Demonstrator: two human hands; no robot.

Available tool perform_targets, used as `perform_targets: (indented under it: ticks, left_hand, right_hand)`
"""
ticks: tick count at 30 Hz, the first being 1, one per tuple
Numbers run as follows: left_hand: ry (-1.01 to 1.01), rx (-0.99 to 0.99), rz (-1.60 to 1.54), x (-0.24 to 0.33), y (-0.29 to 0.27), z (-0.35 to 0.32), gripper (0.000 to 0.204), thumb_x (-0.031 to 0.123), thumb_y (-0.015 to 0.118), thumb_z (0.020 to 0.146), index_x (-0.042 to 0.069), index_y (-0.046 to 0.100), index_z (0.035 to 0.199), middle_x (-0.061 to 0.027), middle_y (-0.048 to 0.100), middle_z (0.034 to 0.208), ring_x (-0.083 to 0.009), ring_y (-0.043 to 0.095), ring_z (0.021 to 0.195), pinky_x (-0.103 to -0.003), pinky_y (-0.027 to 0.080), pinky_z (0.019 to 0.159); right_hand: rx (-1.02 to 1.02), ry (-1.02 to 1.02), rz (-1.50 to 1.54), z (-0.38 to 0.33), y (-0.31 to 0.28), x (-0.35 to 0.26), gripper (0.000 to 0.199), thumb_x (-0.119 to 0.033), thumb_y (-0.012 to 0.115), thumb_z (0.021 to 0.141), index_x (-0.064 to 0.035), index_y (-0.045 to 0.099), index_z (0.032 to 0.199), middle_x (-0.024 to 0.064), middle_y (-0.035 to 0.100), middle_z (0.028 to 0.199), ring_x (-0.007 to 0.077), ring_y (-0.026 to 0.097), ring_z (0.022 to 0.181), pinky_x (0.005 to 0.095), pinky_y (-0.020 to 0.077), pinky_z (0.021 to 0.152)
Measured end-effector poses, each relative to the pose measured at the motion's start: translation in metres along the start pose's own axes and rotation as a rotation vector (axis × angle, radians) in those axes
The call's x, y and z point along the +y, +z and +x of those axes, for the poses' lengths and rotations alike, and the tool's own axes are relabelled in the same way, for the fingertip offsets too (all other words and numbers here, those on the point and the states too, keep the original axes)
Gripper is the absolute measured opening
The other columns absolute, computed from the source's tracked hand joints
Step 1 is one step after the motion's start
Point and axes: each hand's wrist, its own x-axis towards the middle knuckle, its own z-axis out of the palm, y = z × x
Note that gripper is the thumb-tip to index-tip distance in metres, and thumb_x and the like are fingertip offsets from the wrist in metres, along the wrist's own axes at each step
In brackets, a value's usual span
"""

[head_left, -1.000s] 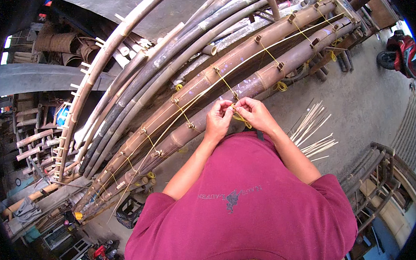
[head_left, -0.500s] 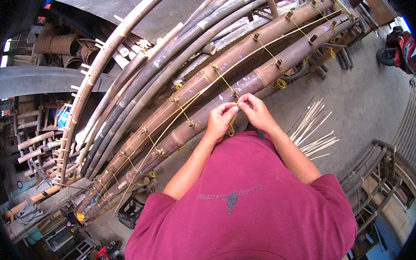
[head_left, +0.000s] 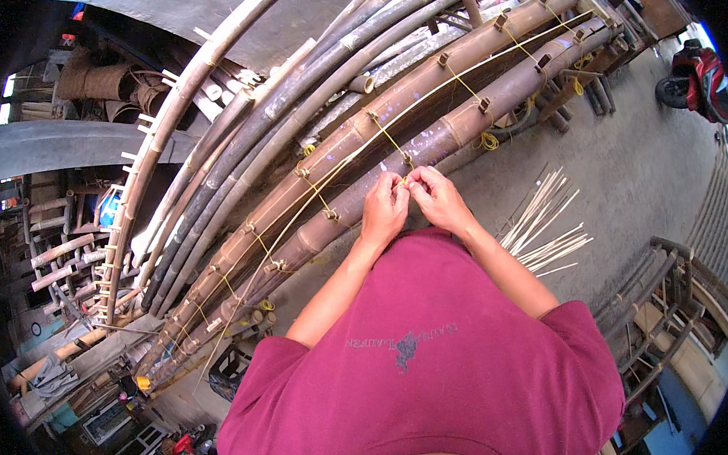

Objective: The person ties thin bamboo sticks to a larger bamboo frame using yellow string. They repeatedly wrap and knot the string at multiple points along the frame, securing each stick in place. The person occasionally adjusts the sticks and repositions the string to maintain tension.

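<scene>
My left hand (head_left: 384, 209) and my right hand (head_left: 441, 200) meet at the edge of the nearer brown bamboo pole (head_left: 432, 142). Both are closed in a pinch on a thin yellow cord (head_left: 402, 182), of which only a little shows between the fingertips. A farther bamboo pole (head_left: 405, 92) runs alongside, with yellow cord (head_left: 385, 135) stretched across the gap from peg to peg. Short wooden pegs (head_left: 484, 105) stick out of both poles. One long pale strip (head_left: 353, 156) lies lengthwise over the cords.
Coils of yellow cord (head_left: 489, 141) hang by the nearer pole. Pale split sticks (head_left: 547, 226) lie spread on the concrete floor to the right. Long dark poles (head_left: 227, 144) and a curved pegged pole (head_left: 166, 124) stand beyond. A red motorbike (head_left: 705, 81) is at far right.
Both hands have shifted slightly left, still pinched together on the cord. The loose yellow cord that hung below them is now out of sight.
</scene>
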Motion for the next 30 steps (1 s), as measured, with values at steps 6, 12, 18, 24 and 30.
perform_targets:
  ticks: [6,12,18,24,30]
  left_hand:
    - [0.038,0.014,0.032,-0.007,0.005,0.001,0.011,0.012,0.056,0.091,0.005,0.052,0.099,-0.0223,0.061,0.073,-0.0429,0.063,0.070,-0.048,0.047,0.055]
    - [-0.072,-0.042,-0.044,0.006,0.008,0.002,0.008,0.013,0.057,0.092,0.006,0.054,0.093,-0.0167,0.060,0.067,-0.0296,0.063,0.058,-0.041,0.045,0.051]
    - [-0.196,-0.288,-0.242,-0.005,-0.020,-0.014,0.016,0.017,0.061,0.091,0.001,0.063,0.087,-0.0065,0.055,0.065,-0.0097,0.050,0.063,-0.028,0.044,0.059]
    - [0.241,-0.381,-0.029,0.059,-0.064,-0.028,0.013,0.011,0.063,0.087,-0.002,0.061,0.086,-0.0162,0.052,0.125,-0.0336,0.058,0.105,-0.041,0.046,0.092]
    - [0.293,-0.382,-0.366,0.061,-0.067,-0.015,0.027,0.011,0.056,0.092,-0.002,0.059,0.069,-0.0150,0.066,0.089,-0.0242,0.065,0.095,-0.043,0.046,0.095]
  right_hand:
    - [-0.121,0.152,0.512,0.002,0.006,0.004,0.011,-0.011,0.055,0.092,-0.0034,0.062,0.095,-0.0015,0.058,0.084,0.0096,0.054,0.078,0.0258,0.0448,0.072]
    - [-0.080,0.204,0.738,-0.008,0.003,0.012,0.008,-0.009,0.053,0.090,-0.0058,0.061,0.091,-0.0019,0.056,0.083,0.0085,0.053,0.075,0.0249,0.0441,0.070]
    - [-0.179,0.463,1.102,-0.007,-0.008,0.029,0.017,-0.019,0.051,0.095,-0.0055,0.062,0.098,0.0017,0.062,0.092,0.0123,0.056,0.072,0.0291,0.0482,0.070]
    - [-0.357,0.668,1.281,0.011,-0.019,0.003,0.040,-0.029,0.043,0.099,-0.0022,0.056,0.126,0.0062,0.066,0.109,0.0169,0.063,0.092,0.0333,0.0511,0.086]
    - [-0.189,0.773,1.605,0.034,0.003,0.003,0.023,-0.018,0.042,0.092,-0.0001,0.057,0.096,0.0099,0.062,0.089,0.0220,0.063,0.080,0.0438,0.0527,0.087]
